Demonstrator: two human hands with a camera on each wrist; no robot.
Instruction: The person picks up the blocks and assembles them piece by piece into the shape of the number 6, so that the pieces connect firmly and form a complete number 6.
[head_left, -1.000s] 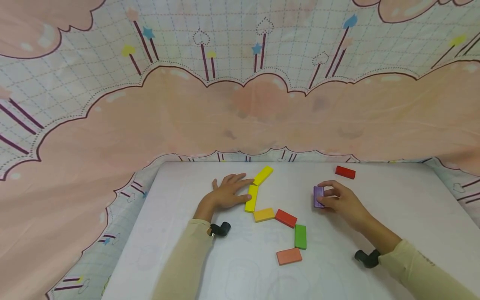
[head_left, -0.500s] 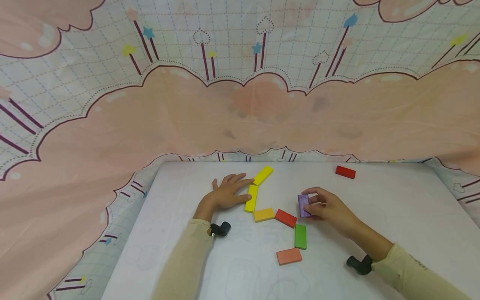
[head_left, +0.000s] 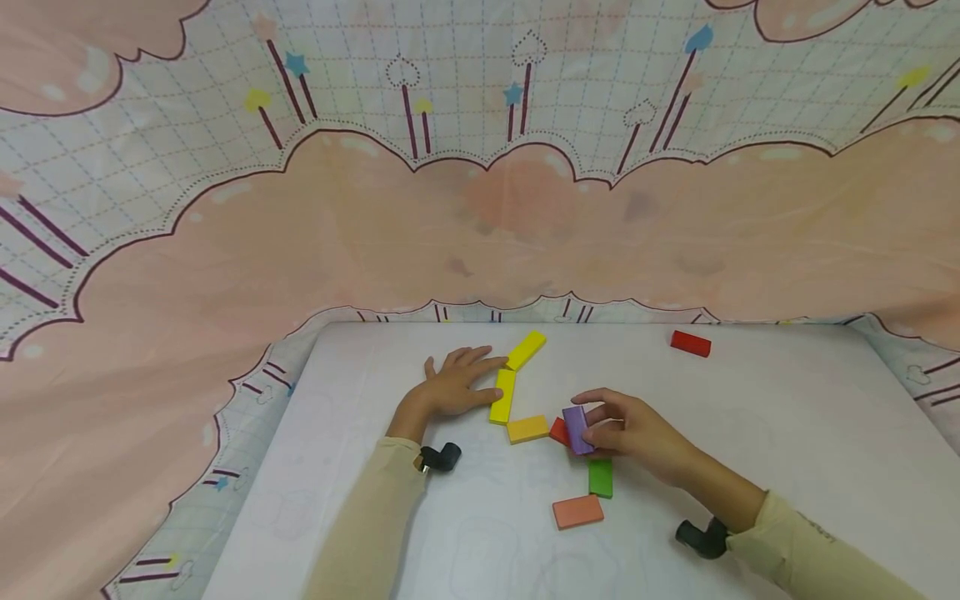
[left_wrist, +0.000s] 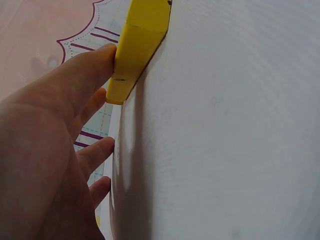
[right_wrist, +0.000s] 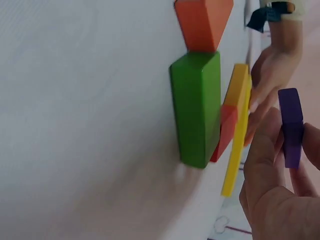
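Between the thumb and fingers of my right hand (head_left: 637,433) a purple block (head_left: 576,425) is pinched. In the head view it overlaps a red block (head_left: 558,430) and the hand covers the far end of a green block (head_left: 601,482); the right wrist view shows the purple block (right_wrist: 291,125) raised off the table. My left hand (head_left: 448,392) rests with fingers spread, thumb on a yellow block (head_left: 502,408). Its index fingertip is right at a second yellow block (head_left: 527,350). In the left wrist view the thumb touches the yellow block's side (left_wrist: 142,45).
An amber block (head_left: 528,430) lies between the nearer yellow and red blocks, and a salmon block (head_left: 578,512) sits at the green block's near end. Another red block (head_left: 691,343) lies at the back right of the white table (head_left: 787,400). A patterned cloth (head_left: 450,225) hangs behind.
My right hand has carried the purple block leftward and nearer to me, from the right of the row to over the red block. The left hand and the lying blocks have stayed put.
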